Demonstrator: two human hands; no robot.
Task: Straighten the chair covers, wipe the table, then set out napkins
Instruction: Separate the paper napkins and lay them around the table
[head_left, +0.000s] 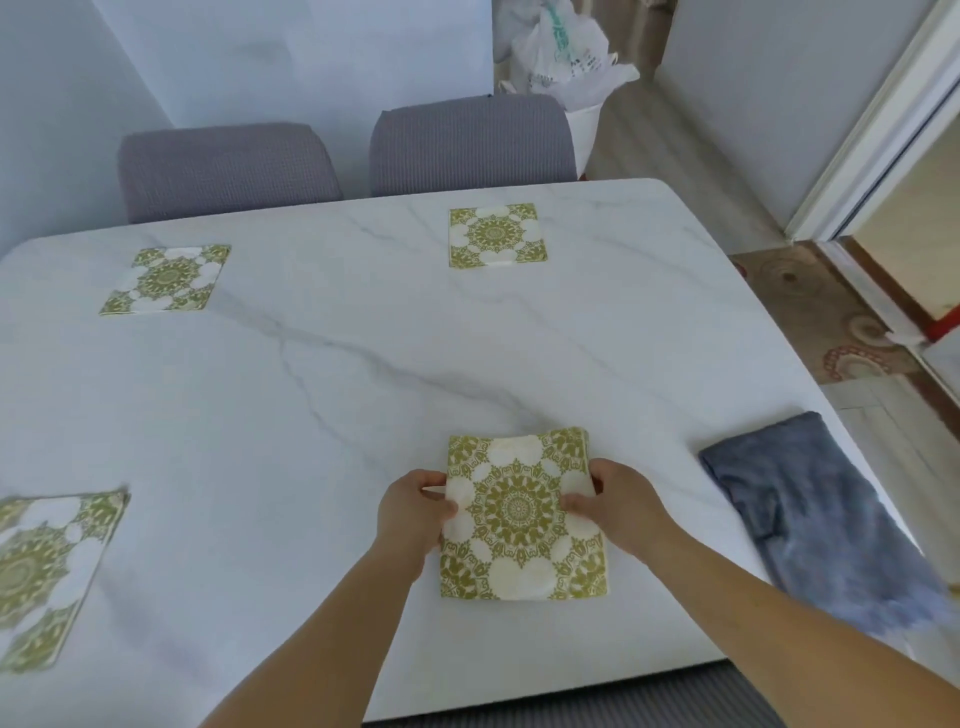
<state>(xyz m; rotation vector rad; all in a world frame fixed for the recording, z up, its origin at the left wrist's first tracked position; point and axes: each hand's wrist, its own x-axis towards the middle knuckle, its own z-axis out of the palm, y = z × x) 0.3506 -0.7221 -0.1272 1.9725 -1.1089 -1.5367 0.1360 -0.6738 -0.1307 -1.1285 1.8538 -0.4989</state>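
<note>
Your left hand and right hand each pinch a side edge of the square white paper napkin with a green-gold mandala print, thumbs on top, at the near edge of the white marble-veined bench. No writing is readable. Just right lies a crumpled blue-grey cloth; a matching napkin lies at your left. Farther off, two more napkins face two grey-covered chairs.

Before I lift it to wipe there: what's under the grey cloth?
The grey cloth lies crumpled on the marble table near its right edge, beside the napkin both hands hold. Only table shows around it; whatever is beneath is covered.
</note>
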